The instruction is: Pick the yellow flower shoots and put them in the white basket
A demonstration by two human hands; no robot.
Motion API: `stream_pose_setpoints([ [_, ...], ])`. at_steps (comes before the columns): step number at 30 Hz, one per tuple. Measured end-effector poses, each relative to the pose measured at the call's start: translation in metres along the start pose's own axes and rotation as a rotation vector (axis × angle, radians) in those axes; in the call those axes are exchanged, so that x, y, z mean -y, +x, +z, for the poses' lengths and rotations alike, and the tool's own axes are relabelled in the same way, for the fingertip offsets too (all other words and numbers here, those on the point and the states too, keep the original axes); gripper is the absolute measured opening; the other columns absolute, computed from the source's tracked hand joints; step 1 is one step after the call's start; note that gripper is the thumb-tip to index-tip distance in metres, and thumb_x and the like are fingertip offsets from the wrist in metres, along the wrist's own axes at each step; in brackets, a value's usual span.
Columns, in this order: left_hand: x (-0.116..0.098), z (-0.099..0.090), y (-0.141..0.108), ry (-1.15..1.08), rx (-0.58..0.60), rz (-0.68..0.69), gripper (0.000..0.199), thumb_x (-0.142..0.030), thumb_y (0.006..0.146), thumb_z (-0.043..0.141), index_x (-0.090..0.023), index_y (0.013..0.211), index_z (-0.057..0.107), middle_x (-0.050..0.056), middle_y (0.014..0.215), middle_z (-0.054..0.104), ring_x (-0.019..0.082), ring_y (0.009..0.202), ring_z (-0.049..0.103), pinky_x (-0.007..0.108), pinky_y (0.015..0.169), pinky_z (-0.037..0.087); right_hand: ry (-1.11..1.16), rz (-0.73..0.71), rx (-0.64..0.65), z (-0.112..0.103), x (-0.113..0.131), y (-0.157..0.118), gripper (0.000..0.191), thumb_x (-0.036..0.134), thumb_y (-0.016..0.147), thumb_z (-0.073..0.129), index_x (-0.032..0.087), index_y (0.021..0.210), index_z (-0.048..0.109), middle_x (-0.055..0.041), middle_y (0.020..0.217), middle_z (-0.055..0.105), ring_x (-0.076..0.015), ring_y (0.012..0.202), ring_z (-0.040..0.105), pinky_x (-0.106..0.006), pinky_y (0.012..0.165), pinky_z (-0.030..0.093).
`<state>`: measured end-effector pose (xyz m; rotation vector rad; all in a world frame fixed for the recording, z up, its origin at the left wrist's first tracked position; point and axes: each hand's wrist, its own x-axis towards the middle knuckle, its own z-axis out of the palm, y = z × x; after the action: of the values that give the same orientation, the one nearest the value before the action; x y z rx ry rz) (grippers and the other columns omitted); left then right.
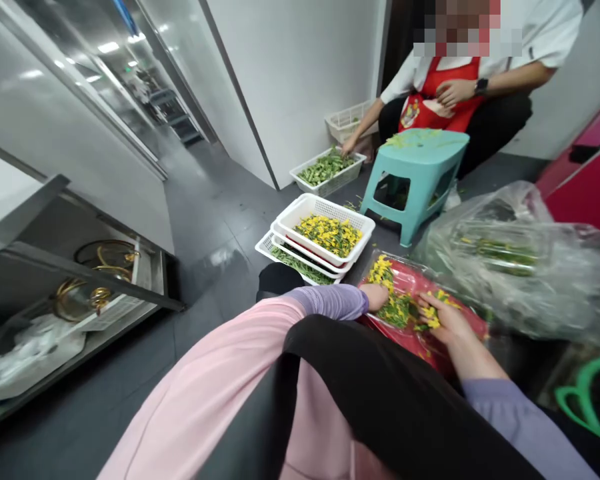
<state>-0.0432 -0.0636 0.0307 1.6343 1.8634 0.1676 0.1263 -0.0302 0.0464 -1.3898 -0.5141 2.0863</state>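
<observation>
My right hand (453, 325) is closed round a small bunch of yellow-flowered greens (433, 313). To its left, my left hand (376, 297) reaches from a lilac sleeve into a pile of yellow-flowered stems (397, 310), its fingers mostly hidden. Both hands are over a red surface (411, 280) with clear plastic on it, where the pile lies. Just beyond my left arm, a white basket (293, 213) of cut yellow flowers sits stacked on other baskets, the lowest holding green pieces (303, 267).
Across from me a co-worker (445, 87) in a red apron reaches into a basket of green pieces (327, 168). A turquoise stool (417, 160) stands between us. Bagged greens in clear plastic (520, 260) lie at right. A metal shelf (95, 267) stands at left.
</observation>
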Motion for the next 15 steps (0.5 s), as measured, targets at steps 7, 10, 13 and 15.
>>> stream_pose_setpoints([
  [7, -0.002, -0.013, 0.009, 0.136, 0.243, 0.041, 0.018, -0.018, 0.083, 0.065, -0.005, 0.094, 0.071, 0.02, 0.094, 0.068, 0.03, 0.099, 0.068, 0.036, 0.088, 0.054, -0.319, -0.126, -0.163, 0.001, -0.016, 0.002, 0.026, 0.026, 0.057, 0.082, 0.014, 0.062, 0.059, -0.0011, 0.053, 0.054, -0.0114, 0.043, 0.047, -0.024, 0.039, 0.039],
  [10, -0.01, -0.015, 0.005, -0.365, 0.216, -0.139, 0.026, -0.025, 0.09, 0.06, -0.006, 0.105, 0.067, 0.007, 0.07, 0.064, 0.017, 0.065, 0.067, 0.029, 0.067, 0.057, -0.586, -0.245, -0.208, 0.009, -0.017, -0.006, 0.033, 0.03, 0.053, 0.084, 0.015, 0.056, 0.055, 0.0, 0.048, 0.051, -0.0137, 0.046, 0.05, -0.026, 0.046, 0.041],
  [13, -0.019, -0.012, 0.0, -0.874, 0.125, -0.286, 0.032, -0.025, 0.088, 0.064, -0.008, 0.116, 0.062, -0.001, 0.061, 0.058, 0.008, 0.045, 0.053, 0.02, 0.048, 0.05, -0.726, -0.32, -0.129, 0.018, -0.014, -0.017, 0.037, 0.037, 0.053, 0.083, 0.018, 0.053, 0.051, 0.0009, 0.045, 0.048, -0.0168, 0.051, 0.053, -0.028, 0.051, 0.043],
  [15, -0.023, -0.012, -0.003, -1.08, 0.135, -0.336, 0.04, -0.026, 0.08, 0.075, -0.008, 0.114, 0.062, -0.001, 0.061, 0.059, 0.007, 0.042, 0.051, 0.018, 0.043, 0.047, -0.735, -0.385, -0.085, 0.022, -0.012, -0.023, 0.038, 0.041, 0.054, 0.082, 0.019, 0.054, 0.052, 0.0008, 0.045, 0.048, -0.0188, 0.056, 0.056, -0.029, 0.055, 0.045],
])
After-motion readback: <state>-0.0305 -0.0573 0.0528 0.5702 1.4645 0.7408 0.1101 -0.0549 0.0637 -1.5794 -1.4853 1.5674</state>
